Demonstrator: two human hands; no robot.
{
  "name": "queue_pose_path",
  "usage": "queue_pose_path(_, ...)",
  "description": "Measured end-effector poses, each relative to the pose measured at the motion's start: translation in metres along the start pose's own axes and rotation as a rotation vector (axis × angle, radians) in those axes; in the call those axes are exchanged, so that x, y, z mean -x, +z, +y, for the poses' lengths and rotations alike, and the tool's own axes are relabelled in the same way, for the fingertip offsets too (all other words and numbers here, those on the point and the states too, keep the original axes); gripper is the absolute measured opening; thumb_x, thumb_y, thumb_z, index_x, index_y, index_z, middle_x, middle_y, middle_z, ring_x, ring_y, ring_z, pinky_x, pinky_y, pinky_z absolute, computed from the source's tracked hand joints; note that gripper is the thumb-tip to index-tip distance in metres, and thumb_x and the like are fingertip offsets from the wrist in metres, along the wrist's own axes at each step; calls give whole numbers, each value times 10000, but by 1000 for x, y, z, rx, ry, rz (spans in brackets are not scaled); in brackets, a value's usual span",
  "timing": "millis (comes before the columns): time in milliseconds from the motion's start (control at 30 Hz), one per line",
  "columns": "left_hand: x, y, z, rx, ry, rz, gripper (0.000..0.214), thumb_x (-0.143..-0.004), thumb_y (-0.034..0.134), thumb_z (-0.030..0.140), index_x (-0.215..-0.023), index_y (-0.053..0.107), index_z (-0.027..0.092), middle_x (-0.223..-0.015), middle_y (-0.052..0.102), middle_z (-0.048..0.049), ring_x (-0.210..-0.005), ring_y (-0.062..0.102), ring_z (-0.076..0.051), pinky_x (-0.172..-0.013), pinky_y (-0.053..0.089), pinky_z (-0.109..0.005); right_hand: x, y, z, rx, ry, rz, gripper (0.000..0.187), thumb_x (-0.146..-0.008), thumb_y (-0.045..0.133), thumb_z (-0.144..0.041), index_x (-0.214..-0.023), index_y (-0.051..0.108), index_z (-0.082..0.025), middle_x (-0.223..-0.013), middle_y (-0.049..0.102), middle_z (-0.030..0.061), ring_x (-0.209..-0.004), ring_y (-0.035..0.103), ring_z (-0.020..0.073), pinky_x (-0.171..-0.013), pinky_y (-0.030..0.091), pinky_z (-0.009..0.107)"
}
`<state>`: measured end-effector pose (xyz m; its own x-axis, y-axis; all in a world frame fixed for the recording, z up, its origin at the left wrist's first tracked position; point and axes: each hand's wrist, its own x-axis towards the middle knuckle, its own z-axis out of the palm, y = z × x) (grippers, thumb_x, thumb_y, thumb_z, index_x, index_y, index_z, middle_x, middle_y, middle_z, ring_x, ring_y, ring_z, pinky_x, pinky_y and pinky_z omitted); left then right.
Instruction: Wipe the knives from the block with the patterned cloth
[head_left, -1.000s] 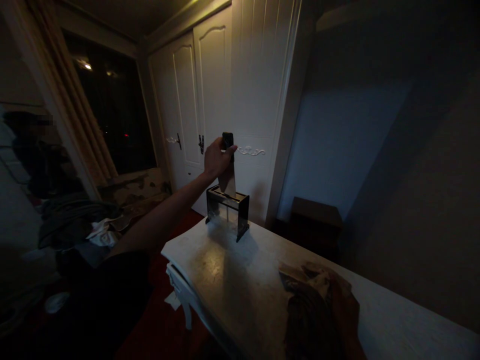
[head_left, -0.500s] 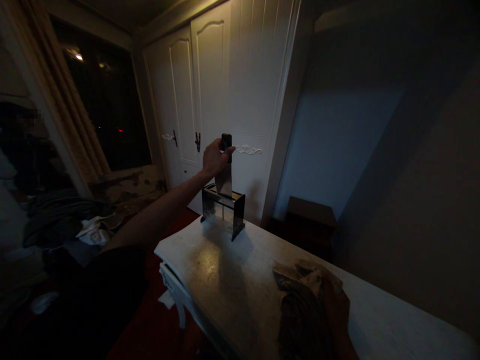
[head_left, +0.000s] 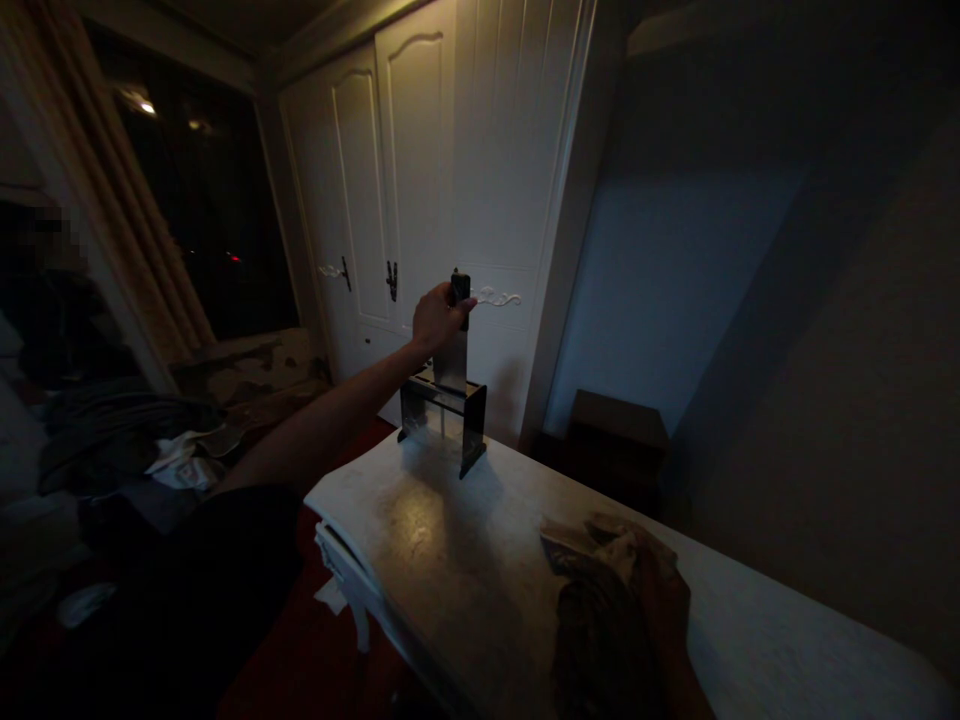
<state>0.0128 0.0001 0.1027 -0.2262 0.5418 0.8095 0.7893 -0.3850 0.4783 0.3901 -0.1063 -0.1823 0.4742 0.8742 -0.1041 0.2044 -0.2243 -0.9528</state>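
Observation:
My left hand is stretched forward, its fingers closed around the black handle of a broad-bladed kitchen knife, a cleaver. The blade points down, its lower end within the slotted top of a knife rack. This rack has dark side panels and a see-through front, and stands upright near the table's far left end. Closer to me, my right hand grips a crumpled cloth, brown and dark, over the tabletop. Part of the right-hand fingers is hidden by the cloth and the dim light.
The white marble-patterned table runs to the lower right. Behind it stand a white wardrobe and a low dark cabinet. Clothes are piled at the left, near a person. The floor is red.
My left hand and the cleaver have shifted slightly right and down relative to the rack. The right hand still holds the cloth. The view has moved a little.

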Motion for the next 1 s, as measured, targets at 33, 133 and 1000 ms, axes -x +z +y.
queue_pose_path(33, 2, 1, -1, -11, -7, 6, 242, -778, 642, 396, -866, 647, 171, -900, 696, -82, -845, 637, -217, -767, 472, -325, 0, 0, 0, -4, -8, -1, 648, -625, 500, -731, -834, 668, -141, -892, 719, 149, -924, 659, 329, -692, 518, 346)
queue_pose_path(133, 9, 4, -4, -31, -16, -7, 216, -777, 648, 372, -871, 654, 178, -896, 700, -76, -840, 639, -215, -762, 478, -323, -2, 0, 1, -3, -5, 3, 668, -604, 503, -749, -817, 661, -136, -863, 716, 155, -933, 656, 344, -680, 519, 351)
queue_pose_path(1000, 72, 34, -59, -107, -178, -215, 257, -779, 646, 409, -866, 649, 167, -885, 694, -74, -819, 633, -228, -736, 461, -323, -6, 1, 5, 55, 19, 21, 669, -652, 494, -705, -903, 670, -110, -971, 710, 183, -993, 648, 350, -729, 520, 360)
